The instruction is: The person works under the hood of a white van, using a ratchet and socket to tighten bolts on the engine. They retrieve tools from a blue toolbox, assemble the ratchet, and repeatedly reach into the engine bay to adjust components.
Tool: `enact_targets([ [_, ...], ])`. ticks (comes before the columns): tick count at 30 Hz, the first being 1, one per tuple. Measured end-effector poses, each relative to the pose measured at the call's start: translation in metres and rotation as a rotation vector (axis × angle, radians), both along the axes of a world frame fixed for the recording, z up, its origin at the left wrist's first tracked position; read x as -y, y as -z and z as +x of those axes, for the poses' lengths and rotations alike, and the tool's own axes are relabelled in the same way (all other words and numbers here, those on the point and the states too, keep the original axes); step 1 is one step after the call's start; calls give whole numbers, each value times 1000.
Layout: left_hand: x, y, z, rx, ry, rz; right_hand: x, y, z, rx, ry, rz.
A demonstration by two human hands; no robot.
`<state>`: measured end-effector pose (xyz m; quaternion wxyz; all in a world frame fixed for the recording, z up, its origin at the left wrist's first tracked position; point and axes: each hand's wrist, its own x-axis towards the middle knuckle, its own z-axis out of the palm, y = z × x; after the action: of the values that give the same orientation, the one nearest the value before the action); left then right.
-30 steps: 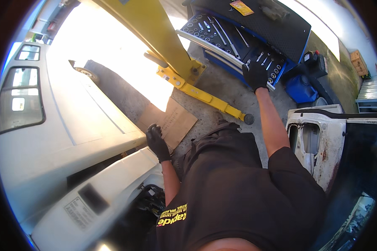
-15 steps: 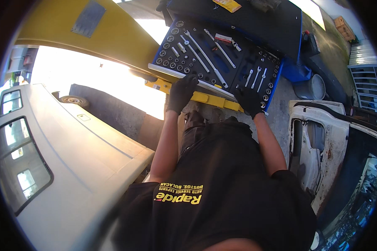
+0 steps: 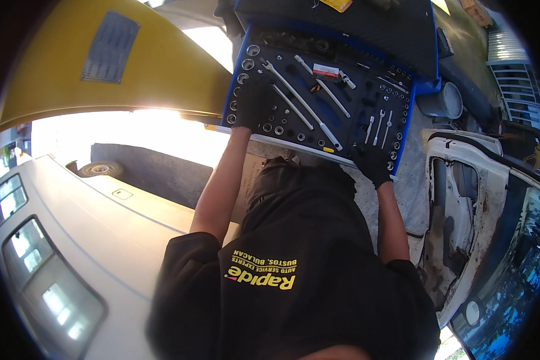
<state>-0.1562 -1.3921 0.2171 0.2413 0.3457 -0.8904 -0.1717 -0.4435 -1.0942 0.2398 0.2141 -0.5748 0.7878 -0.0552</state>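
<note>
A blue tool drawer (image 3: 294, 141) is pulled out in front of me, lined with dark foam. Sockets (image 3: 249, 65) of several sizes sit along its left side, and a long ratchet handle (image 3: 303, 105) lies slantwise in the middle. My left hand (image 3: 255, 105), in a black glove, is over the left-hand sockets; its fingers blend into the dark foam, so I cannot see whether it holds one. My right hand (image 3: 372, 164), gloved too, grips the drawer's front edge at the right. Near it lie small ratchets and extension bars (image 3: 379, 127).
A yellow panel (image 3: 162, 66) rises at the left, above a cream van body (image 3: 114, 234) with windows. To the right stand a metal bucket (image 3: 444, 101) and a rusty white vehicle door (image 3: 456, 180). The blue cabinet's black top (image 3: 336, 18) is behind the drawer.
The drawer has come further out, showing more of its back part. My left hand has left the front edge and moved over the sockets. My right hand stays at the edge.
</note>
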Motion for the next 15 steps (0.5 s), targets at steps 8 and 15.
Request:
enact_targets([
  [8, 32, 6, -18, 102, 2, -194, 64, -31, 12, -151, -14, -275],
  [15, 32, 17, -13, 95, -53, -71, 236, -48, 31, 72, -90, -524],
])
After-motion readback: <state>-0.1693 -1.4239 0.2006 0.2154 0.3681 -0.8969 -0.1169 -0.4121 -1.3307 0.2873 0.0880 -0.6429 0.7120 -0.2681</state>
